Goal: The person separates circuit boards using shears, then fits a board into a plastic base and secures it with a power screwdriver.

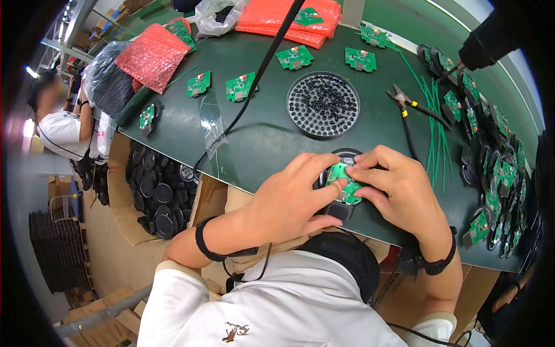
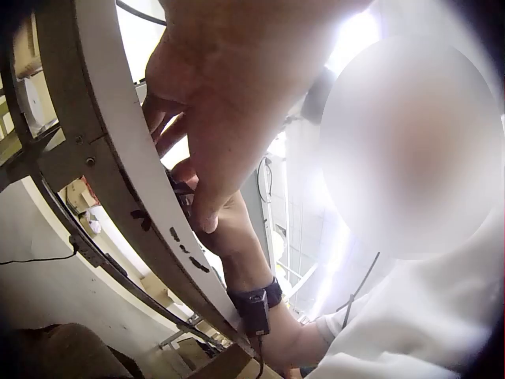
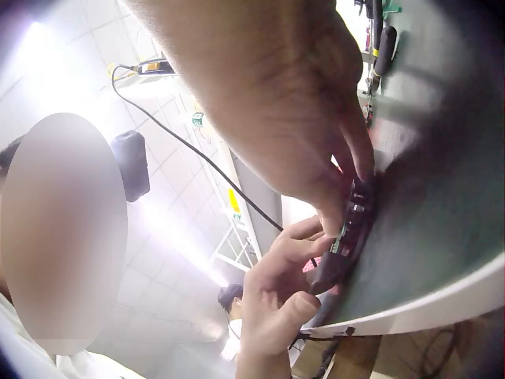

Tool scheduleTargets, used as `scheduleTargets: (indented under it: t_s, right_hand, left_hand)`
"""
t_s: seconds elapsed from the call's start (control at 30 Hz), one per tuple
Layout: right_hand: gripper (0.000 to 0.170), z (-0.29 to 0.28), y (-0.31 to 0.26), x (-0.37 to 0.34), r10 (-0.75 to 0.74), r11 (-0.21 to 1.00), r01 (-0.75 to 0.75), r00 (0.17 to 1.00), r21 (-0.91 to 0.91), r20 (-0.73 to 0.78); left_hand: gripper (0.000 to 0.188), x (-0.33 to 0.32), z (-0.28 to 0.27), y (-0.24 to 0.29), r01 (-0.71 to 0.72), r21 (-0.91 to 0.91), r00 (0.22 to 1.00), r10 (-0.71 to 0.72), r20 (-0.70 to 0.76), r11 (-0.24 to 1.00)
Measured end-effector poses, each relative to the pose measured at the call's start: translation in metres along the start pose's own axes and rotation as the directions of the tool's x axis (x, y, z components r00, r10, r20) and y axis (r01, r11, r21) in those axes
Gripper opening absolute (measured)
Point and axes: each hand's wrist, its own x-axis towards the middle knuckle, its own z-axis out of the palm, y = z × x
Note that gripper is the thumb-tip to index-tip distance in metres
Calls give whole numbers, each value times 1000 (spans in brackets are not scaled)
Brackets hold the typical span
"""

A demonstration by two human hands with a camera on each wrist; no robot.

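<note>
A green circuit board (image 1: 347,188) lies in a round black housing (image 1: 342,211) at the table's front edge, in front of the person's body. From the left side, the left hand (image 1: 289,194) grips the housing, with fingertips on the board. The right hand (image 1: 399,182) comes from the other side, its thumb and index fingertips pinching at the board's right part. Seen edge-on in the right wrist view, the housing (image 3: 347,237) sits between both hands' fingers. In the left wrist view the left hand (image 2: 237,103) hides most of the work.
Behind the hands stands a round dish (image 1: 324,104) of small black parts. Cutters (image 1: 409,110) and green wires (image 1: 436,133) lie to the right, beside a row of black housings with boards (image 1: 497,168). Loose boards (image 1: 240,87) lie farther back. A black cable (image 1: 254,87) crosses the table.
</note>
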Motion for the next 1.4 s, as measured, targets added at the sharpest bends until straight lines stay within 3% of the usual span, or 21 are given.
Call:
scheduleTargets:
  t_s: [0.2,0.5,0.57,0.87,1.4]
  right_hand:
    - [31,1,-3,-2,-23,996,23,1000,-83,1]
    - [31,-3,-1,-1,6,1000,-5,998,-30,59]
    - [34,-3,4,-4,19,998,-20,999,52,31]
    - [43,-2,3,-6,-150,988,149,989,-49,-2]
    - [49,-7,3,-7,-161,985,163,986,-60,34]
  left_hand:
    - [62,0,1,4,-2,12,1000,2,-21,1000]
    - [63,-1,0,1,3,-18,999,-4,-38,1000]
    - [63,-2,2,0,5,-37,999,-7,-54,999]
    - [65,-2,4,-1,14,-39,999,-15,-33,999]
    - [69,-2,4,-4,8,-26,1000,-8,-27,1000]
